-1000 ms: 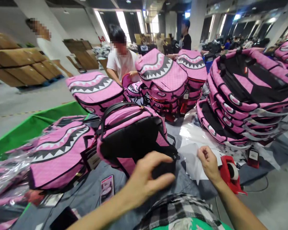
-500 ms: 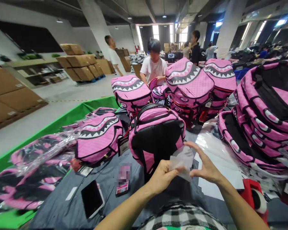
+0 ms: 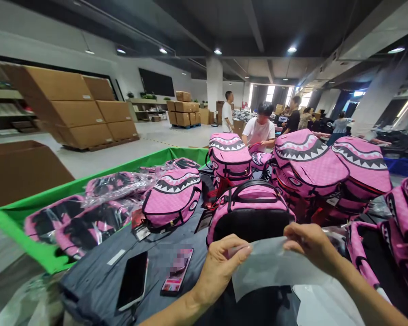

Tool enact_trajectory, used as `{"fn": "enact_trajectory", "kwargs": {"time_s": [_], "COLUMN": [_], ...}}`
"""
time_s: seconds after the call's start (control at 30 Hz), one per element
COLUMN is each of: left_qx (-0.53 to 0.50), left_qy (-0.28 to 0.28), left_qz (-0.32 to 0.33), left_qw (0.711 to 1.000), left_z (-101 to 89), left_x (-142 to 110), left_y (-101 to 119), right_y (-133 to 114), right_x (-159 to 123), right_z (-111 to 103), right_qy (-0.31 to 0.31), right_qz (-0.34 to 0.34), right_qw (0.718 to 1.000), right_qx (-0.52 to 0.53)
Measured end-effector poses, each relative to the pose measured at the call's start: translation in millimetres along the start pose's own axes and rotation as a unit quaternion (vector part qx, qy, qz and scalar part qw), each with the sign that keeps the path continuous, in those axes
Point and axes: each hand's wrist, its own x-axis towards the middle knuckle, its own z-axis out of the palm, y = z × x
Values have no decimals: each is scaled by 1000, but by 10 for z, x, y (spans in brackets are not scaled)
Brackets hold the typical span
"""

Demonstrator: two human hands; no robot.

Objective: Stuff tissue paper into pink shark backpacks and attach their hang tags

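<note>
A thin translucent plastic sheet (image 3: pixel 268 267) is spread between my two hands; whether it is a bag I cannot tell. My left hand (image 3: pixel 221 262) pinches its left end between thumb and fingers. Its upper right edge is gripped by my right hand (image 3: pixel 313 246). Just beyond stands a pink backpack (image 3: pixel 251 206), its black back panel facing me and its top handle up. The sheet and my hands hide the backpack's lower part. To its left another pink backpack (image 3: pixel 173 197) lies with a shark-teeth print on top and tags hanging.
Two phones lie on the dark cloth at left, a black one (image 3: pixel 132 280) and one with a lit screen (image 3: pixel 177 271). Bagged backpacks fill a green-edged bin (image 3: pixel 23 249). Pink backpacks are stacked behind and at right. A co-worker (image 3: pixel 260 129) stands across; cartons (image 3: pixel 78 113) sit behind.
The crumpled plastic sheet is now stretched wide between my hands. My right hand, earlier spread beside it, has closed on its edge. The view has swung left.
</note>
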Motion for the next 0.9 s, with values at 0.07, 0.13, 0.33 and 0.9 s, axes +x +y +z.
{"fn": "enact_trajectory", "kwargs": {"time_s": [0.07,0.13,0.33,0.9], "left_qx": [25,48,-11,90], "left_qy": [33,68,85,60], "left_qz": [52,93,43,32], "left_qw": [998,992,995,994], "left_z": [-53,-146,-387,-465], "left_x": [231,536,1358,1568], "left_y": [119,216,118,-152], "right_y": [86,182,494,514], "right_x": [393,796,1678,1487], "right_z": [-199,-333,-305,-66], "right_qy": [-39,-49,-74,-11], "right_qz": [-12,-20,-12,-134], "right_qw": [999,995,988,990], "right_qx": [-34,-79,-134,34]}}
